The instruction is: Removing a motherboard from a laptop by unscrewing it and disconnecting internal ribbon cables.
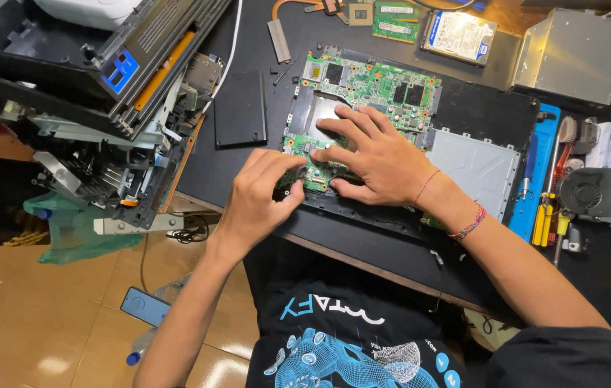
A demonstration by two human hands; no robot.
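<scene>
Our right hand [381, 154] lies flat, fingers spread, on the green motherboard [363, 100] in the open laptop base [474, 162]. Our left hand [262, 197] pinches something at the motherboard's near-left corner; what, we cannot tell. Pressing hard could flex or crack it.

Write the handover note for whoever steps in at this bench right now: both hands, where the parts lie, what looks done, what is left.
Left hand: fingertips pinched at the near left corner of the green circuit board; whether it holds anything small there cannot be told.
Right hand: flat on the board, fingers spread, pressing it down.
The board sits in the open black laptop base on the table.
Off to the side: black cover panel, hard drive, memory module, cooling fan, yellow-handled screwdrivers.
Done: base opened, those parts out.
Left: the board is not yet lifted out of the base.
</scene>
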